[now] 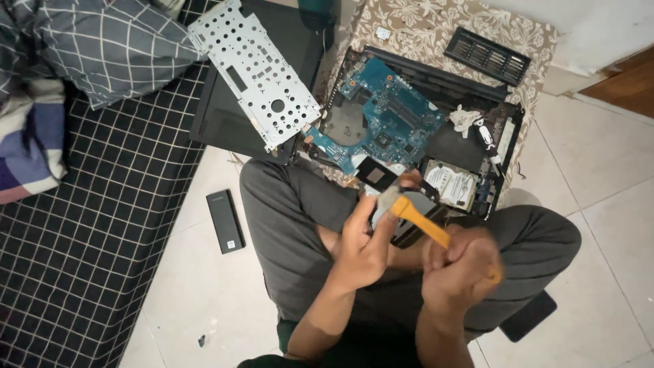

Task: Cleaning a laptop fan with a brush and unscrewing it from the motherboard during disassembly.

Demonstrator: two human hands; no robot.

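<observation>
On the far left is a dark mattress with white squares [88, 225], with a grey checked pillow [116, 48] at its top. Beside it, on the pale tiled floor [204, 293], lies a small black box [225, 221]. Higher up, a grey metal plate full of holes [255, 75] leans over a flat black panel [218, 116].

In the middle a person sits with legs crossed. The left hand [364, 249] has its fingers wrapped tight around a small pale part [390, 200]. The right hand [463, 266] looks blurry, and its fingers are closed on the handle of an orange prying tool [422, 219]. The tool's tip touches the small part. It looks like the person is prying or scraping the part. The next move likely needs a gentle, steady push so that nothing snaps.

Just past the hands sits an opened laptop [507, 136] on a flowered cloth [422, 27]. Its blue circuit board [381, 116] and silver hard drive [451, 184] show. A black grille piece [487, 56] lies at the top right.
</observation>
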